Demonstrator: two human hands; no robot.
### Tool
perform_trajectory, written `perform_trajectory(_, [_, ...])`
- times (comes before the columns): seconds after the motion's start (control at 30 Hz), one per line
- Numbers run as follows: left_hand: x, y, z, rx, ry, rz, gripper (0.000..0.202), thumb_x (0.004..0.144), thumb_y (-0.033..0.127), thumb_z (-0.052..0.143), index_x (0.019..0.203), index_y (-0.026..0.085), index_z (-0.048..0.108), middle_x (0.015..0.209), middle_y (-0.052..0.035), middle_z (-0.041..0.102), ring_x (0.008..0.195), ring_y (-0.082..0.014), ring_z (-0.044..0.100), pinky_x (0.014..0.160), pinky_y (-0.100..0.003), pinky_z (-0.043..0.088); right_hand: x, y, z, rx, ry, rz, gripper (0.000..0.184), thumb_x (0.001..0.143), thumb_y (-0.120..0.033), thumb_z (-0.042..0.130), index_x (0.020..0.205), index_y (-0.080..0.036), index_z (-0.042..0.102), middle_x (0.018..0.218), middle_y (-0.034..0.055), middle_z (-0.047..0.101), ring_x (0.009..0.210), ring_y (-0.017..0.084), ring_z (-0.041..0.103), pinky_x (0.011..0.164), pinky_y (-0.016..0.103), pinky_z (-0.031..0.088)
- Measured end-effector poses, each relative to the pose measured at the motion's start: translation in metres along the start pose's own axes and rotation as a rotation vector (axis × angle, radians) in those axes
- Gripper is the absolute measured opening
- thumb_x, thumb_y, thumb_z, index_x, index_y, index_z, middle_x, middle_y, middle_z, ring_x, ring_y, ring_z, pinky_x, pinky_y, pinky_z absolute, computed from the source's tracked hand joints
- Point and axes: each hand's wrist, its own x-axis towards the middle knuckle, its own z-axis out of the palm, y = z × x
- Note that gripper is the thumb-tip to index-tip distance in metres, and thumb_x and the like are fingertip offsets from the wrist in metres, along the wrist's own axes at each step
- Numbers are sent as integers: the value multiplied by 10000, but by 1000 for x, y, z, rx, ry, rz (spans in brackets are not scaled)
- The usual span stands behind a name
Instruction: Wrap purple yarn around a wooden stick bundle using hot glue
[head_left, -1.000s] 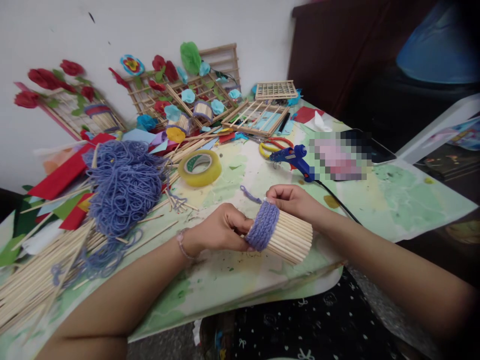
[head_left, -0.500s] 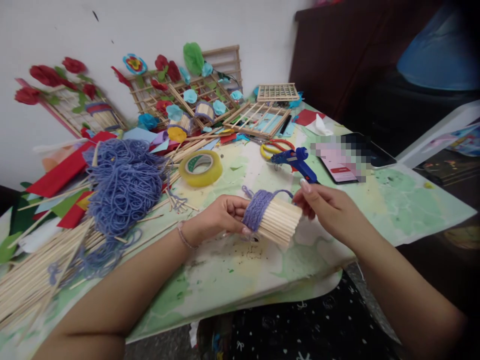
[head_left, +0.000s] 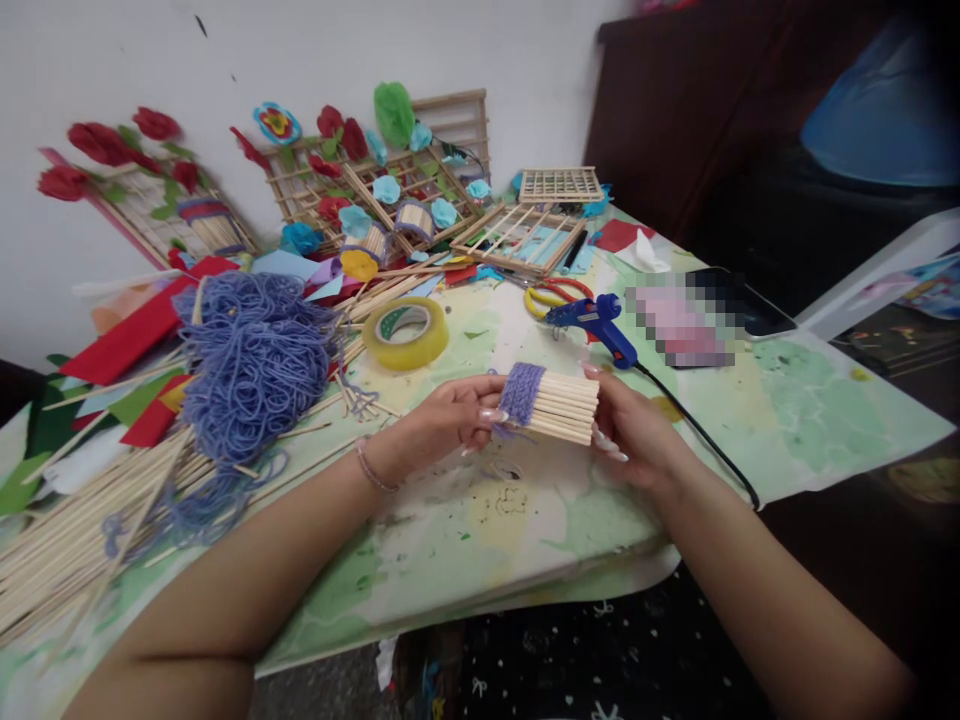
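Note:
Between my two hands is a small bundle of wooden sticks (head_left: pixel 566 408), held nearly level above the table. Purple yarn (head_left: pixel 520 393) wraps its left end in a braided-looking band. My left hand (head_left: pixel 457 410) pinches the yarn-wrapped end, a bit of loose yarn hanging by the fingertips. The bare right end is gripped by my right hand (head_left: pixel 634 425), thumb on top and fingers beneath. Just beyond the bundle lies a blue hot glue gun (head_left: pixel 592 322). A large heap of the same purple yarn (head_left: pixel 255 360) rests to the left of my left hand.
A yellow tape roll (head_left: pixel 405 335) sits behind my left hand. Loose sticks (head_left: pixel 97 530) and coloured paper (head_left: pixel 127 335) cover the left side. Stick lattices with paper flowers (head_left: pixel 386 190) lean at the back. Scissors (head_left: pixel 551 295) and a phone (head_left: pixel 682 325) lie behind the right hand.
My right hand has moved from the yarn strand onto the sticks' bare end. The bundle has turned closer to level, and my left hand now holds its edge.

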Motion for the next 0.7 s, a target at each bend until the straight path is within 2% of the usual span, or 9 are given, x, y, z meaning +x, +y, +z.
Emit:
perform_trajectory(0.1, [3,-4,6,141,113,24,435,722,383,776,1041,120,639,846,-71,717,640,-90,652,404,-118,365,-1,1,5,245,72,129,414,749,-572,630,604,-209,495,378,-56,423,292,62,264,295,226,135])
perform_trajectory(0.2, [4,-9,11,236,171,15,400,760,398,745,1012,124,597,848,-78,725,714,-133,704,409,-123,372,-2,1,9,326,59,166,384,733,-524,677,619,-193,521,386,-55,449,296,53,287,291,200,133])
perform_trajectory(0.37, [2,-9,13,256,158,0,390,718,319,788,989,124,586,866,-85,742,704,-142,715,472,-144,433,-2,3,9,381,8,198,368,755,-497,674,631,-172,555,356,-56,450,285,39,275,279,171,129])
perform_trajectory(0.53, [-1,-7,14,266,130,9,405,720,322,791,1010,120,592,880,-92,744,730,-151,719,490,-150,455,-2,3,7,370,-1,224,347,783,-484,639,668,-161,583,343,-54,442,279,39,257,277,169,133])
perform_trajectory(0.6, [-1,-7,14,246,112,22,424,745,392,762,1027,124,594,914,-99,740,746,-163,721,486,-161,463,-1,3,6,371,4,224,340,804,-479,612,683,-163,583,348,-56,445,272,36,253,279,168,139])
perform_trajectory(0.7, [0,-7,15,226,135,50,497,787,558,658,995,109,615,827,-96,728,703,-168,713,501,-187,477,-1,4,6,367,15,226,347,823,-476,591,677,-161,579,346,-55,450,267,33,270,281,165,144])
